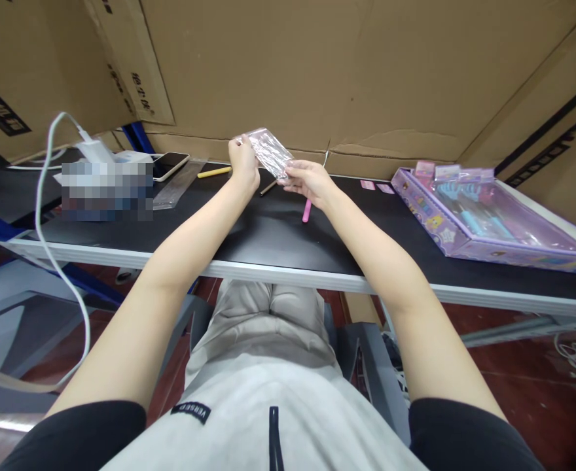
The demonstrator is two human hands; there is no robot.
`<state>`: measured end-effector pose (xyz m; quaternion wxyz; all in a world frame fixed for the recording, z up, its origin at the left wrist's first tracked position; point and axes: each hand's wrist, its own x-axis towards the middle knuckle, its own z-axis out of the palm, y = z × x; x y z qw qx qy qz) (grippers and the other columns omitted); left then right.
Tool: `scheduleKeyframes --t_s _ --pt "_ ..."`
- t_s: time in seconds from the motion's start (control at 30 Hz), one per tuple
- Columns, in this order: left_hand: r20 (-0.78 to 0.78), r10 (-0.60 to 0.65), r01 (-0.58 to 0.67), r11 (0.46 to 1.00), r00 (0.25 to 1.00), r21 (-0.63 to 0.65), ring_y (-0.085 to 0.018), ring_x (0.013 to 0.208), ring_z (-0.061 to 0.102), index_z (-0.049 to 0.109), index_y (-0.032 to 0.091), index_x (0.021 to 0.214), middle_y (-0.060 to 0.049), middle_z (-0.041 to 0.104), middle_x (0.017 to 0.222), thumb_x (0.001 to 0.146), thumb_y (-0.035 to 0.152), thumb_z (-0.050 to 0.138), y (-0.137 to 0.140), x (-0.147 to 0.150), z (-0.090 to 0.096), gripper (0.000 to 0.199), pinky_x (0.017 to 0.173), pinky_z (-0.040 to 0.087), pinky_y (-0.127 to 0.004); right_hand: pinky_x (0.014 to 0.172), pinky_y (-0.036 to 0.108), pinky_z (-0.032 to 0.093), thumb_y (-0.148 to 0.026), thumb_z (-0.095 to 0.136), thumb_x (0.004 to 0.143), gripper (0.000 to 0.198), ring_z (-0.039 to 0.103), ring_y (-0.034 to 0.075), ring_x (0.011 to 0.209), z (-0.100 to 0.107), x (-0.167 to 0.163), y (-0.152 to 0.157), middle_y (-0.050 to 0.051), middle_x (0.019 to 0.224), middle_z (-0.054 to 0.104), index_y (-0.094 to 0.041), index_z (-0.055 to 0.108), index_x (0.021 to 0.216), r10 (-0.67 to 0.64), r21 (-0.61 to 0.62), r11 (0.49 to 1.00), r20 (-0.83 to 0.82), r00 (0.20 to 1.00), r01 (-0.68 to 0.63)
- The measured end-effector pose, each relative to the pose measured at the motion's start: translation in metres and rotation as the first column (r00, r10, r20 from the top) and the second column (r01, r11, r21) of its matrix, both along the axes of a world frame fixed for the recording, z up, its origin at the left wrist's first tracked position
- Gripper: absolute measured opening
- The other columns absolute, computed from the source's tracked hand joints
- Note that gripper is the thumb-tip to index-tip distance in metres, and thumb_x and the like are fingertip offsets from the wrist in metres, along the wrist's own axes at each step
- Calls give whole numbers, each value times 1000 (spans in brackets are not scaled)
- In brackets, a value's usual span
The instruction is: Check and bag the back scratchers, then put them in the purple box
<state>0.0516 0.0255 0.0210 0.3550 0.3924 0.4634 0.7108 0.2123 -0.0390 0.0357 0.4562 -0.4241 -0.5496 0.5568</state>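
Observation:
Between my two hands a clear plastic bag [271,152] is stretched above the black table, shiny and creased. My left hand [243,163] is closed on its left end, thumb on top. The lower right end is pinched in the fingers of my right hand [310,180]. Beneath the right hand a pink stick-like piece [307,210] lies on the table, its upper part hidden by the hand. Close to the left hand is a yellow stick [214,172]. A thin dark stick [268,188] shows below the bag.
On the right stands a purple box [445,229] with packaged blue and pink items, near two small pink cards [368,185]. At left are a phone [170,166], a flat clear plastic sleeve [180,186] and a white cable [40,190]. Cardboard walls [317,72] enclose the table's back.

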Motion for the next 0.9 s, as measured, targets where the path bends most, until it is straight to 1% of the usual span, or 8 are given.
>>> scheduleKeyframes --t_s 0.07,0.17,0.23,0.3,0.4,0.57,0.77,0.9 --pt "-38 -16 16 1000 999 -2 -19 140 65 60 24 132 -11 74 141 115 45 33 -12 2 1 39 108 52 -34 65 17 56 -7 80 90 25 70 8 63 -1 -2 0 -3 73 73 -19 59 88 -28 4 1000 4 1000 28" --pt "-286 -67 34 992 956 -118 -16 148 55 70 24 124 -6 79 128 102 83 36 -25 -9 9 71 109 45 -34 61 16 55 -2 80 85 28 68 8 59 -3 1 3 -2 70 72 -19 58 86 -33 9 999 35 999 33" --pt "-502 -147 20 968 853 -250 -14 154 44 73 25 123 -2 83 114 82 104 35 -27 -24 13 96 111 38 -35 59 16 55 0 79 83 28 67 9 57 -4 4 5 -2 68 71 -19 58 84 -32 10 999 60 998 31" --pt "-617 -205 -12 945 759 -328 -13 160 35 73 25 123 -1 84 109 71 112 30 -25 -40 13 110 112 34 -38 58 17 55 1 78 81 27 65 9 56 -6 7 7 -2 66 69 -19 59 82 -34 15 999 81 996 33" --pt "-581 -150 -41 952 800 -302 -16 167 31 75 29 123 -2 83 127 74 106 27 -17 -60 6 102 113 35 -42 57 18 55 1 75 82 25 63 9 54 -9 9 12 -1 63 66 -18 60 80 -41 21 999 93 995 40" --pt "-453 -82 -22 975 888 -220 -27 169 34 72 35 127 -3 77 145 72 83 62 8 -77 -15 73 117 41 -52 58 18 53 0 70 91 23 60 7 54 -9 12 15 -2 63 65 -18 59 82 -34 -20 999 62 997 35" --pt "-248 -87 37 979 965 -198 -15 165 39 53 26 148 -1 39 181 94 58 47 30 -82 -28 63 117 49 -44 62 19 52 -1 60 104 25 60 7 53 -8 12 15 -5 64 63 -20 55 88 -34 -137 990 -37 999 29" --pt "-249 -82 26 975 965 -219 -19 162 44 53 20 154 -5 47 176 95 58 39 36 -88 -27 72 114 50 -44 59 18 50 1 56 105 27 60 7 53 -9 11 14 -4 62 62 -19 57 87 -40 -161 986 -20 999 36"
